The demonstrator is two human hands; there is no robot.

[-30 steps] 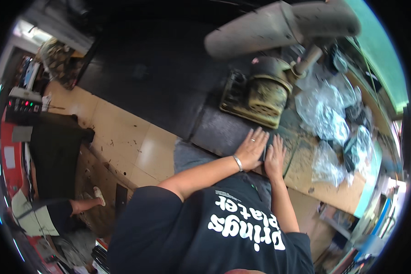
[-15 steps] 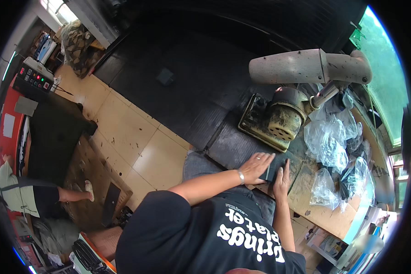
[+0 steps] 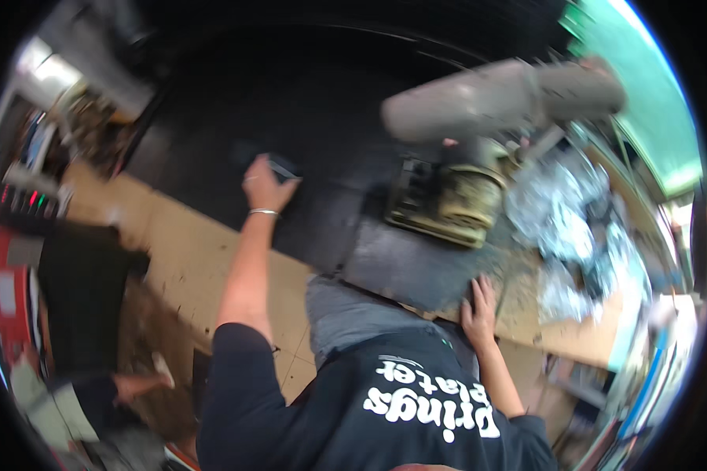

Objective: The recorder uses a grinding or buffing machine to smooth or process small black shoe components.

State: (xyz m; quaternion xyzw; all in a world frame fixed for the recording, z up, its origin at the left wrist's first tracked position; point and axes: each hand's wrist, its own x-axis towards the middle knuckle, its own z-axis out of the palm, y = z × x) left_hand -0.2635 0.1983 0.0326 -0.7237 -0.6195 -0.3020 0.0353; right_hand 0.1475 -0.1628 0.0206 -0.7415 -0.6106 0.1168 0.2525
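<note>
My left hand [image 3: 267, 182] is stretched out over the far dark surface, its fingers closed round a small dark flat piece [image 3: 283, 168]. Motion blur hides just what kind of piece it is. Near the front edge of the black-covered table [image 3: 416, 267], my right hand [image 3: 480, 308] lies with its fingers stretched out and nothing in it. Between the hands stands a worn yellowish machine head [image 3: 467, 200] on a rectangular base.
A thick grey jointed arm [image 3: 463, 102] reaches over the machine. Clear plastic bags [image 3: 562, 212] are heaped on the right of the table. At left are a red machine [image 3: 12, 294] with lit buttons and another person's arm [image 3: 141, 385].
My left hand has left the near table and swung far forward and left with the dark flat piece. My right hand remains by the front edge, now off the piece. The view has shifted.
</note>
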